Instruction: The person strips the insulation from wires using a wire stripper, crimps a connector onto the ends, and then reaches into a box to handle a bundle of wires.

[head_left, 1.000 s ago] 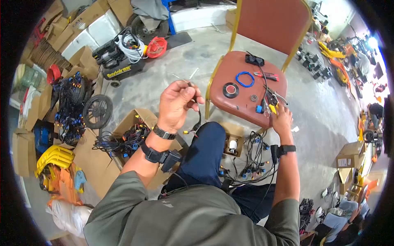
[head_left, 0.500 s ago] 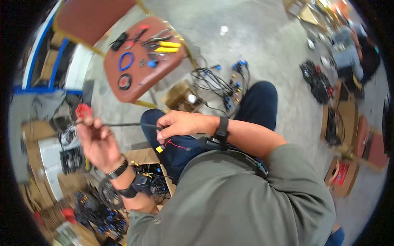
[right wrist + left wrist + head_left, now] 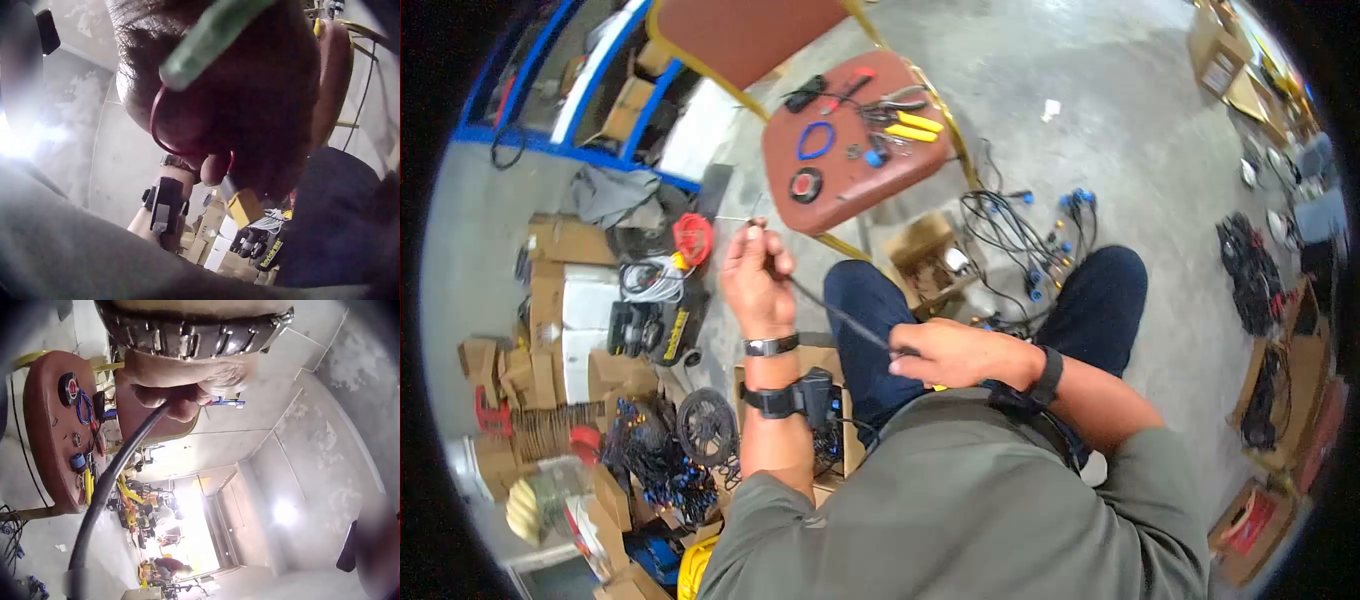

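Observation:
A black cable (image 3: 840, 315) runs between the two hands above the person's lap. My left hand (image 3: 758, 285) pinches its far end, with thin wire ends sticking out past the fingertips; the left wrist view shows the cable (image 3: 115, 472) entering the curled fingers. My right hand (image 3: 960, 352) grips the cable's other end near the right knee. Beneath the right hand (image 3: 219, 94) in the right wrist view hang a yellow connector (image 3: 245, 207), a red wire (image 3: 155, 122) and a blurred pale green piece (image 3: 212, 40).
A red chair seat (image 3: 850, 190) ahead holds yellow-handled pliers (image 3: 915, 126), a roll of tape (image 3: 806, 185) and a blue wire loop (image 3: 815, 140). An open carton (image 3: 925, 262) and tangled black cables (image 3: 1000, 225) lie on the floor. Boxes and a wheel (image 3: 707, 425) stand at the left.
The right hand has left the tools on the chair and now grips the cable. The view has swung right, and the left hand has stayed on the cable, which now slopes between both hands.

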Available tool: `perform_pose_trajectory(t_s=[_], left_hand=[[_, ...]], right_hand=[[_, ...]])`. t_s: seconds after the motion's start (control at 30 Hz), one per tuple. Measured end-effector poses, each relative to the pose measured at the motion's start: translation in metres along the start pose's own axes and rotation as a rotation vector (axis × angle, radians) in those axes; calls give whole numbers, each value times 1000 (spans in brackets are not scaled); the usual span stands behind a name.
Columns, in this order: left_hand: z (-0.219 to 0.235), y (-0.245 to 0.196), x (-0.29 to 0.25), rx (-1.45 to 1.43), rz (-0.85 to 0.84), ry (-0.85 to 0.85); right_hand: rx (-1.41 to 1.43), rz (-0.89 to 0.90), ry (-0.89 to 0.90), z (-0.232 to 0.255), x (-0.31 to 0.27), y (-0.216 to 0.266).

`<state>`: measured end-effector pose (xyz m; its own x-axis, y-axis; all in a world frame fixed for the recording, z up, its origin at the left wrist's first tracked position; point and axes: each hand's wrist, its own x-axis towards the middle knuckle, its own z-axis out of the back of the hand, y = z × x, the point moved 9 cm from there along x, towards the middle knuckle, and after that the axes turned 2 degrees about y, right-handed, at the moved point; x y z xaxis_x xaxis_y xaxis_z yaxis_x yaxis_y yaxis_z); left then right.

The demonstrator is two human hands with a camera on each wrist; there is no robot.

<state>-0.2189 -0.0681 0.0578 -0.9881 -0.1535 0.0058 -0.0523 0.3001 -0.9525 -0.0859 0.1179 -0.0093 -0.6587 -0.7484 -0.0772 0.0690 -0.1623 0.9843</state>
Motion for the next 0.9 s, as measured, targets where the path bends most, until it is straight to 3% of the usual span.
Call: perform_pose_trajectory(t_s=[0.03,0.1,0.17,0.27,0.33,0.4,0.5,0.57,0.6,0.67,0.7,0.73,0.77,0.8,0.83,0.9], left_hand=[[-8,-3,-1,-27,-39,57],[-19,-1,-9,141,-23,79],[-32,25,-24,235,47,126],[-47,71,-40,203,141,148],[-46,81,-30,185,182,157],[-43,81,-5,253,222,182],[-40,77,50,458,186,237],[-40,88,93,526,142,342],[-37,100,113,604,235,328],[-58,136,124,551,237,407],[-41,127,171,707,249,389],[-43,134,187,725,258,371],[-37,145,217,737,22,362],[-33,143,231,929,-121,297],[-36,152,234,948,14,286],[-41,162,229,1007,24,326]], right_hand=[[116,-60,-47,3,-2,-10],[228,8,-253,19,4,-31],[327,-186,-287,39,3,-19],[268,-139,-259,50,28,-33],[177,7,-326,62,28,-19],[45,65,-369,71,20,-13],[211,-40,-383,76,1,-70],[192,-123,-440,81,-20,-114],[243,-203,-474,87,-33,-121],[328,-301,-568,81,-75,-142],[319,-438,-507,91,-79,-139],[249,-455,-540,97,-92,-142],[175,-468,-560,99,-103,-144],[236,-519,-595,97,-114,-148],[229,-530,-615,95,-123,-155],[207,-539,-649,86,-137,-167]])
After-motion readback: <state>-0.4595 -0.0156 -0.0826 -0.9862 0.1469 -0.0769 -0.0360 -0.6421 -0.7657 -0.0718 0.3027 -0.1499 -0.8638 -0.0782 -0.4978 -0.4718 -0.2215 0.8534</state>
